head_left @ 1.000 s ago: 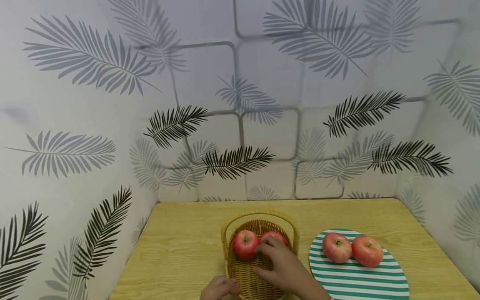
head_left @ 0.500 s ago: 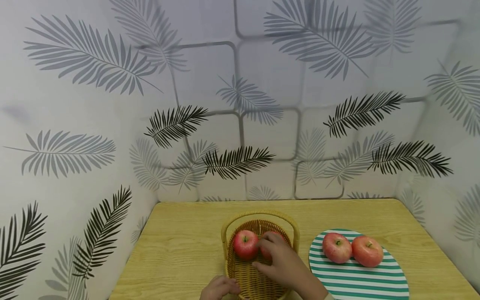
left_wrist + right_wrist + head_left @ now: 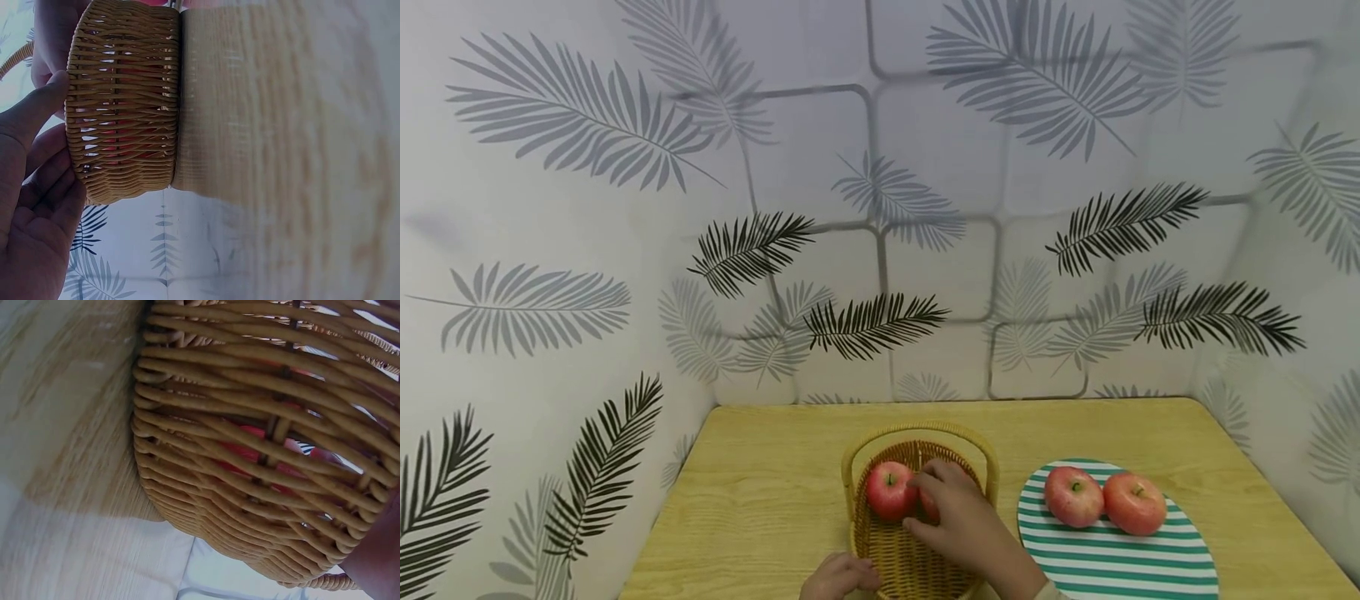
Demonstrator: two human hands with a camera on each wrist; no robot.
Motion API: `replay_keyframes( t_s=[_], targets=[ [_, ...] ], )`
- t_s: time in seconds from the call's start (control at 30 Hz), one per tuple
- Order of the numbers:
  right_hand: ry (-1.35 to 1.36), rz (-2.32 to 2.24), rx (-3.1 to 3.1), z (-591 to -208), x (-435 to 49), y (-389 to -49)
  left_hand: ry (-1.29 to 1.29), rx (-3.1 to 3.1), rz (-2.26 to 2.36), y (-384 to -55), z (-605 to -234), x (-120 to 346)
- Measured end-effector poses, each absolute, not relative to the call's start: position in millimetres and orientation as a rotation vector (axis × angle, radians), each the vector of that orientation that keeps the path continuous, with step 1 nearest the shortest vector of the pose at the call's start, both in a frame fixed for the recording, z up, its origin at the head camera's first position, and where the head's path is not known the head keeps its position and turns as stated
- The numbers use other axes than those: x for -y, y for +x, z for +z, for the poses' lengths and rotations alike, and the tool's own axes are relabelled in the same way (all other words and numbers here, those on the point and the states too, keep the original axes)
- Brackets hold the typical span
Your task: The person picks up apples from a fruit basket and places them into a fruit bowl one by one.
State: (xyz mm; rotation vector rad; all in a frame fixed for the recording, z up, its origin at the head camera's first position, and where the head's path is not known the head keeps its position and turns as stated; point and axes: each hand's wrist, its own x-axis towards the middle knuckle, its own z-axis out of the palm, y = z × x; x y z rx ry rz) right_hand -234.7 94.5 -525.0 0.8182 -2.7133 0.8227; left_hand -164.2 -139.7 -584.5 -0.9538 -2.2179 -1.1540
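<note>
A brown wicker basket [image 3: 906,567] with an arched handle [image 3: 917,427] stands on the wooden table. Inside, at its far end, lie two red apples side by side: the left apple [image 3: 890,493] in plain sight, the right apple [image 3: 928,505] mostly covered by my right hand [image 3: 962,521]. That hand holds the right apple, fingers curved over its top and thumb on the near side. At the basket's near left, my left hand [image 3: 838,577] grips the rim; in the left wrist view its thumb [image 3: 44,103] presses the rim of the woven wall [image 3: 125,106].
Right of the basket lies an oval mat [image 3: 1120,575] with green and white stripes. Two more apples rest on it, a left one [image 3: 1073,497] and a right one [image 3: 1135,503]. A leaf-patterned wall [image 3: 925,358] rises behind the table [image 3: 760,475].
My right hand has shifted slightly and its fingers have settled over the right apple, which shows beneath them now. The left hand and basket have stayed in place.
</note>
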Motion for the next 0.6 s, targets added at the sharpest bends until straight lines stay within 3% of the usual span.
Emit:
replay_keyframes(
  t_s=[0.6],
  targets=[
    [0.841, 0.840, 2.724, -529, -83, -247, -0.944, 2.243, -1.169, -162, -581, 141]
  ],
)
